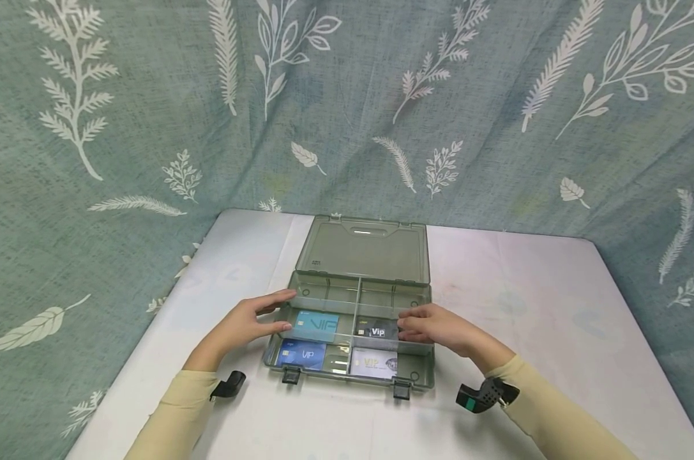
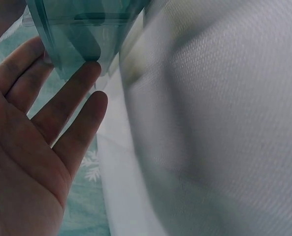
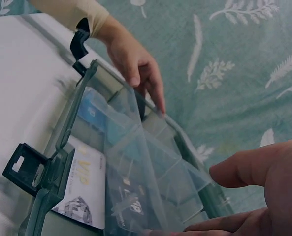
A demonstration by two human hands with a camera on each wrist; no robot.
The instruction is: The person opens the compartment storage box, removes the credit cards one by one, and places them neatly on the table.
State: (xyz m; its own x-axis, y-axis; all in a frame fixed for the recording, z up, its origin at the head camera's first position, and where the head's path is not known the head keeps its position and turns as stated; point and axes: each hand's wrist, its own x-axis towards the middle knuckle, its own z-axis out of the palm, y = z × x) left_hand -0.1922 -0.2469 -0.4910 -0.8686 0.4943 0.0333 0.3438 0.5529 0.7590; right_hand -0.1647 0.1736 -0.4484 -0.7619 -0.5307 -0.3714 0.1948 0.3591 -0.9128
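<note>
A grey-green see-through compartment box [image 1: 358, 378] lies on the table, its lid [image 1: 369, 250] laid back. A teal VIP card [image 1: 315, 326] and a black VIP card [image 1: 375, 328] are in the middle row. In the front row lie a blue VIP card [image 1: 302, 354] and a white VIP card [image 1: 375, 364]. My left hand [image 1: 249, 321] is at the box's left side, its fingers extended and spread against the wall in the left wrist view. At the right side, my right hand [image 1: 441, 327] reaches over the wall beside the black card, thumb apart from the fingers.
Two black latches, left [image 1: 291, 375] and right [image 1: 401, 390], hang from the box's front. The table [image 1: 530, 300] has a white cover. A green leaf-patterned curtain [image 1: 347, 115] stands behind and at both sides. A black wrist camera [image 1: 230, 385] sits by the left sleeve.
</note>
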